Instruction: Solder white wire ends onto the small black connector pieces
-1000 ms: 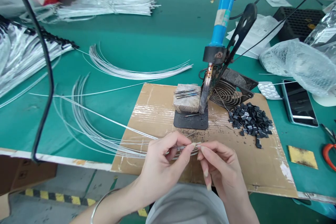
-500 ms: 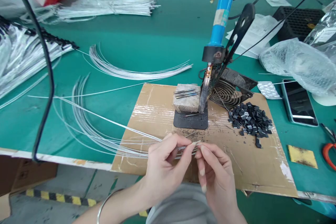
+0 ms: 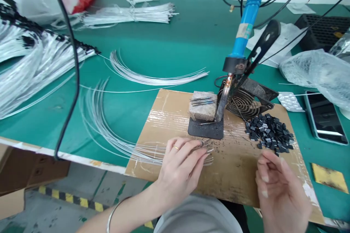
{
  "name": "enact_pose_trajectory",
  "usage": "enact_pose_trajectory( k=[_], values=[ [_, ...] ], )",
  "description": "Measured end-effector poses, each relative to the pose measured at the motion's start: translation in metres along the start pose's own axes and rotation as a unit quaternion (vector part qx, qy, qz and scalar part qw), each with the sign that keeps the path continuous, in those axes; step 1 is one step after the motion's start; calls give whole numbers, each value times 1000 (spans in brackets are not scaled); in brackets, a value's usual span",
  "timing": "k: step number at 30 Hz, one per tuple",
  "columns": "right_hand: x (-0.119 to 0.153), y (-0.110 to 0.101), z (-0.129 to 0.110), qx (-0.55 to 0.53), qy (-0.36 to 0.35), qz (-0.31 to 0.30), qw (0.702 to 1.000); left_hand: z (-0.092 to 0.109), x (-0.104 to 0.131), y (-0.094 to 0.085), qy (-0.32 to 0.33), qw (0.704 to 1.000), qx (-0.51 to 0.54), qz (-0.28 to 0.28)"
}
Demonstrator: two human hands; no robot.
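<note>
White wires (image 3: 117,145) lie in a curved bundle across the mat and the cardboard. My left hand (image 3: 182,169) rests over their right-hand ends, its fingers closed around some of them, with several tips poking out past the fingertips. How many it grips is hidden. To the right, my right hand (image 3: 283,193) hovers over the cardboard's edge, palm turned inward and fingers loosely curled but apart, nothing visible in it. Just beyond its fingertips is a pile of small black connector-like pieces (image 3: 269,131).
A soldering iron with a blue handle (image 3: 250,14) slants down beside a stone block (image 3: 202,106) bearing metal pins. Behind it stands a small fan (image 3: 243,103). A phone (image 3: 325,116) and a yellow sponge (image 3: 329,177) lie right. A black cable (image 3: 73,62) hangs at left.
My hands were together, pinching wire ends between them. My right hand has since moved right to the black pieces, while my left has turned palm down over the bundle. The view shifted slightly.
</note>
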State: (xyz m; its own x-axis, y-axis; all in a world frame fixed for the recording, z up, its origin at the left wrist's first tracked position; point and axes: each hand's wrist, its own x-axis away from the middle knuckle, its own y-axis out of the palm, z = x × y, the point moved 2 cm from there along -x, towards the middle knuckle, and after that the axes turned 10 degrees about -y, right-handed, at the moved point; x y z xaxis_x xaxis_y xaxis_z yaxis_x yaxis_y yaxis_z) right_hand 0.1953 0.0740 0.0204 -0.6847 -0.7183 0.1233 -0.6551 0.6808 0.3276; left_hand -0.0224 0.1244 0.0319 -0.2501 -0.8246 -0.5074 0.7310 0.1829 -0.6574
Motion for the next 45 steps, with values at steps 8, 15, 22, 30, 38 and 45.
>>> enact_pose_trajectory(
  k=[8, 15, 22, 30, 38, 45],
  values=[
    [-3, -3, 3, -11, -18, -54, 998, -49, -45, -33, -34, 983, -177, -20],
    [-3, -2, 6, -15, -35, -81, 996, -150, -149, -9, 9, 956, -280, -80],
    [-2, 0, 10, -11, -39, -89, 995, -158, -183, 26, 82, 937, -313, -134],
    [-1, -4, 10, -19, -39, -96, 994, -150, -183, -8, 61, 947, -313, -52],
    [-1, -3, 9, -8, -41, -97, 994, -137, -178, -42, 25, 956, -292, 15],
    [0, -4, 10, 4, -45, -102, 994, -133, -177, -50, 23, 962, -271, 6]
  ],
)
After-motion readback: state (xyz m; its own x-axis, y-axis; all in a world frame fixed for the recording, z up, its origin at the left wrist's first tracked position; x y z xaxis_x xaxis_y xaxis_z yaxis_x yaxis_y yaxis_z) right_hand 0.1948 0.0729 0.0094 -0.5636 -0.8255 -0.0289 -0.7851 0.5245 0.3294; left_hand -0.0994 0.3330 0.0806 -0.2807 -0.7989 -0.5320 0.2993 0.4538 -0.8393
